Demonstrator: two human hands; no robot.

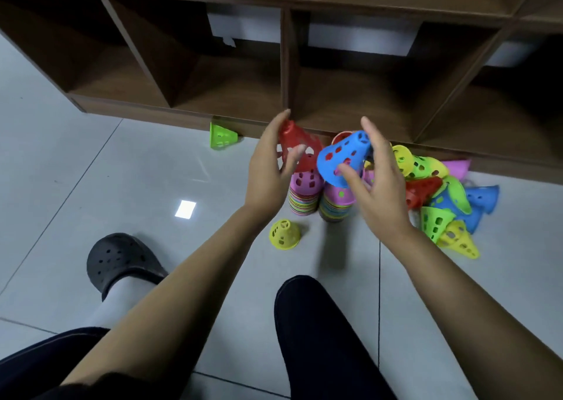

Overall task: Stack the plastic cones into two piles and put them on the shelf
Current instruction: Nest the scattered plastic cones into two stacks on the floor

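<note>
Here the left hand (268, 174) grasps a red perforated plastic cone (300, 145). The thumb lies across the cone's near side and the long fingers reach over its far side, half curled, so the hand is only partly closed. The right hand (384, 186) holds a blue perforated plastic cone (341, 158). Its thumb is at the wide rim and its fingers are spread along the far side. Both cones are tilted in the air, close to each other, just in front of the bottom edge of the brown wooden shelf (286, 64), near its upright divider.

Under the hands, two piles of stacked coloured cones stand on the grey tiled floor (91, 171), the left pile (304, 198) and the right pile (335, 207), side by side and near the shelf's base. Each has a pink cone on top. A loose heap of yellow, green, red, blue and pink cones (441, 192) lies against the shelf's base, further right along it. One green cone (222, 136) touches the base further left. One yellow cone (285, 234) stands alone, further out from the shelf than the piles.

The lower compartments of the shelf are open at the front, directly behind the hands. The floor out from the shelf on the left side has open room as far as a black clog shoe (122, 259).
</note>
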